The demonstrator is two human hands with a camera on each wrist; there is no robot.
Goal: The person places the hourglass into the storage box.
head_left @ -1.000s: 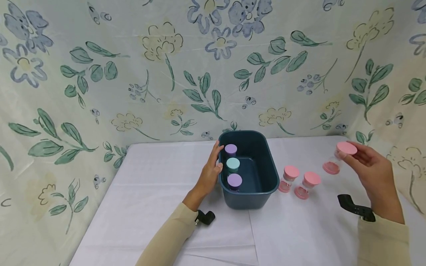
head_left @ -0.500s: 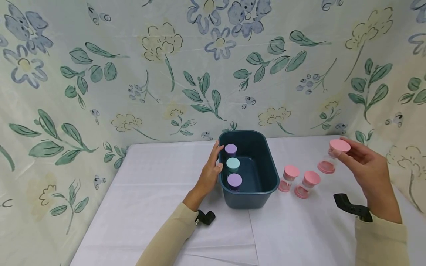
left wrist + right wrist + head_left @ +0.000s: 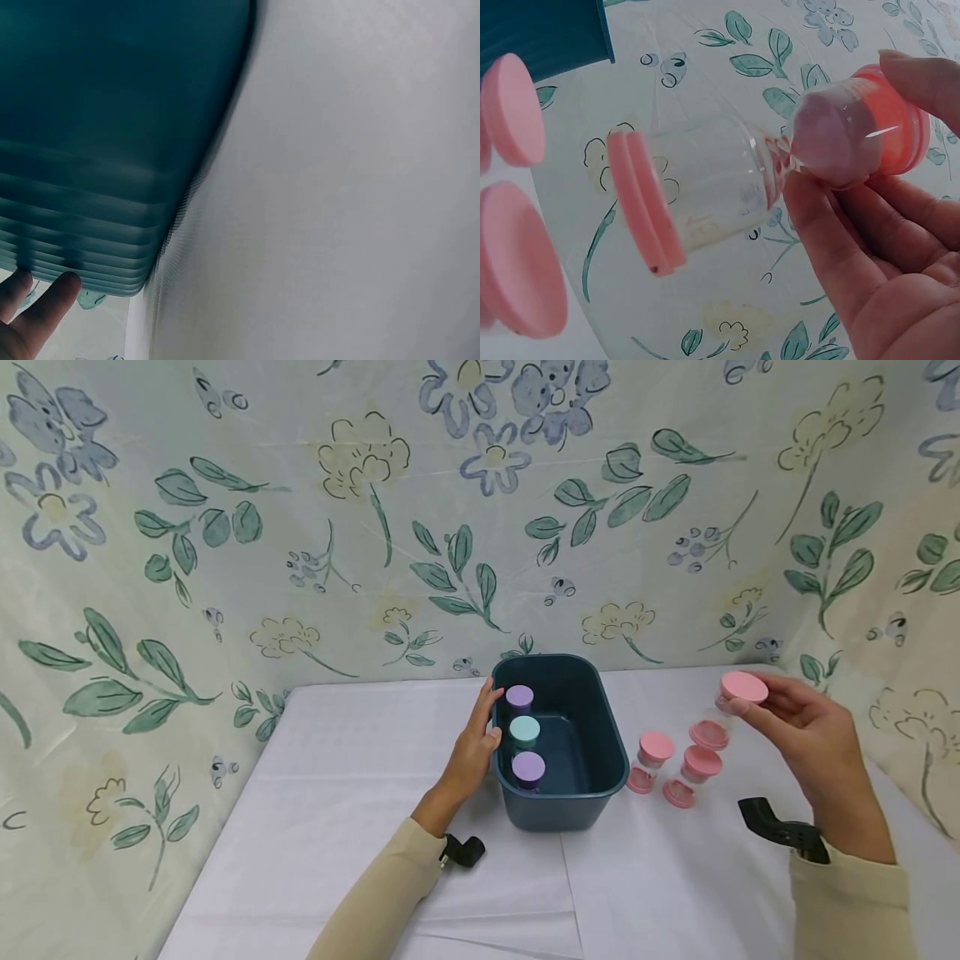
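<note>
Up at the right, my right hand pinches a pink-capped hourglass by its upper end. In the right wrist view, thumb and fingers grip the bulb of this hourglass that holds the sand. Two more pink hourglasses, one on the left and one on the right, stand on the table below it. My left hand rests along the left side of a dark teal bin, fingers fairly straight, thumb at the rim. In the left wrist view, fingertips touch the bin's ribbed wall.
Along the bin's left inner side stand a purple-capped piece, a mint-capped one and another purple-capped one. A white cloth covers the table. Behind it hangs a floral curtain.
My right hand has carried its hourglass leftward, closer to the two standing pink ones. The left hand and the bin stay in place.
</note>
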